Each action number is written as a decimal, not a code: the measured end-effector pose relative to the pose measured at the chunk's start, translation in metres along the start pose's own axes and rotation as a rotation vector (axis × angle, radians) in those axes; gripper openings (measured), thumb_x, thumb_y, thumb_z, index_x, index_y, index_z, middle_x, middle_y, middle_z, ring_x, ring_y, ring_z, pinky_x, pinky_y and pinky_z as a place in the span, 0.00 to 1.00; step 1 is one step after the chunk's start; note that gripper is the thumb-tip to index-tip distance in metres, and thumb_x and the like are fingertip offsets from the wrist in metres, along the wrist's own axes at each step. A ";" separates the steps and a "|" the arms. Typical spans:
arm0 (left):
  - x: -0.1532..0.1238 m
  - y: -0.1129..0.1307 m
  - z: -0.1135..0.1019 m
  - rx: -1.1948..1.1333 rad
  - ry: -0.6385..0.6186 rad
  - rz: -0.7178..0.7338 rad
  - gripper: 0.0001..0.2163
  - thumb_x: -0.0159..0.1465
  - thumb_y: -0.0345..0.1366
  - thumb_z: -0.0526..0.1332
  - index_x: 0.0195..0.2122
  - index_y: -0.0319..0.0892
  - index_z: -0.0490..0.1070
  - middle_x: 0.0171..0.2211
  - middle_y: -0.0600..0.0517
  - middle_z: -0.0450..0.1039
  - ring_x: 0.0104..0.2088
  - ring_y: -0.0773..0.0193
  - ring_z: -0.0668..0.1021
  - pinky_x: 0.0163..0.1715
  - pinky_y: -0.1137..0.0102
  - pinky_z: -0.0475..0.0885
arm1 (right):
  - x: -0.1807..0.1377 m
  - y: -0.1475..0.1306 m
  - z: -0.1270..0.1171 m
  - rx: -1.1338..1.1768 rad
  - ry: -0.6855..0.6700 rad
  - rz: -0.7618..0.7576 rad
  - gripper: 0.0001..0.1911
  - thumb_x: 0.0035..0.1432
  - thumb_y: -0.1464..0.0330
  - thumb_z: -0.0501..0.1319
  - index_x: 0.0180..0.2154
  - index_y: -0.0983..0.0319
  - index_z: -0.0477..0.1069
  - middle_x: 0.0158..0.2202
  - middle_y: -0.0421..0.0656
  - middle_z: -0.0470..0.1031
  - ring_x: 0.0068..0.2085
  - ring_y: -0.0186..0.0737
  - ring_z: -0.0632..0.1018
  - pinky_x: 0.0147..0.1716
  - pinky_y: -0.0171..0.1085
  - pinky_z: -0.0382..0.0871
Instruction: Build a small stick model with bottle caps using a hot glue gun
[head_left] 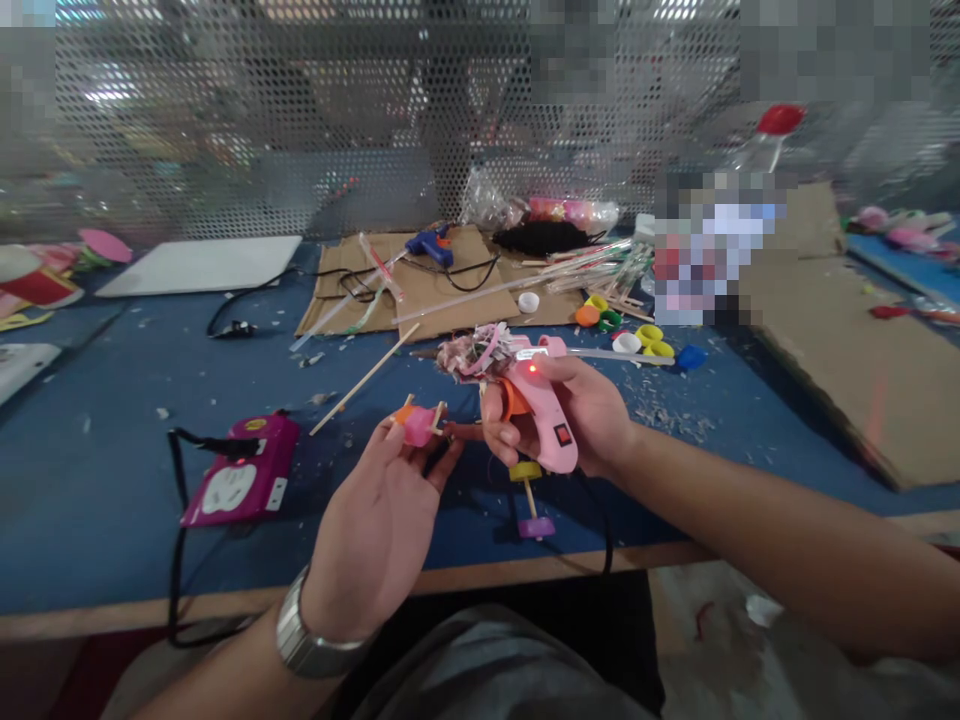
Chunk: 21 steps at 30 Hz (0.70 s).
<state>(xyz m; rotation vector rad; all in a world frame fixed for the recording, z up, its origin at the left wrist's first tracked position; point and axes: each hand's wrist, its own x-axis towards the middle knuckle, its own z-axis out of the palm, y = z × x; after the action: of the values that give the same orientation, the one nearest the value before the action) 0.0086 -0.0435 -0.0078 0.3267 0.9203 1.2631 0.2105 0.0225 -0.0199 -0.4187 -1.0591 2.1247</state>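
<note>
My right hand (585, 410) is wrapped round the handle of a pink glue gun (551, 425), whose small red light glows. A clear glue stick (622, 354) juts from its rear, and whitish, ragged material covers the front around the nozzle, which points left. Between the fingers of my left hand (386, 510) is a small pink and orange piece with short wooden sticks (418, 425), just below and left of the nozzle. Under the glue gun, a yellow cap and a purple cap joined by a stick (530, 500) rest on the blue table.
A magenta power box (247, 470) with a black cable lies at left, near a loose wooden stick (365, 378). Behind are cardboard (457, 290), a blue glue gun (431, 245) and several coloured bottle caps (649, 335). A large cardboard sheet (840, 350) lies at right.
</note>
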 end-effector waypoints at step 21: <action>-0.005 0.009 0.013 -0.135 -0.112 0.159 0.17 0.78 0.35 0.56 0.39 0.39 0.84 0.47 0.42 0.83 0.51 0.53 0.86 0.58 0.57 0.87 | -0.001 0.001 0.004 -0.033 0.116 -0.134 0.21 0.62 0.49 0.65 0.29 0.59 0.81 0.42 0.55 0.87 0.60 0.62 0.83 0.59 0.57 0.82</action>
<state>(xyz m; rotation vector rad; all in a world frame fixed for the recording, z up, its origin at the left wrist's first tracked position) 0.0123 -0.0415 0.0079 0.3652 0.7211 1.4305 0.2087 0.0192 -0.0184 -0.4682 -1.0285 1.9437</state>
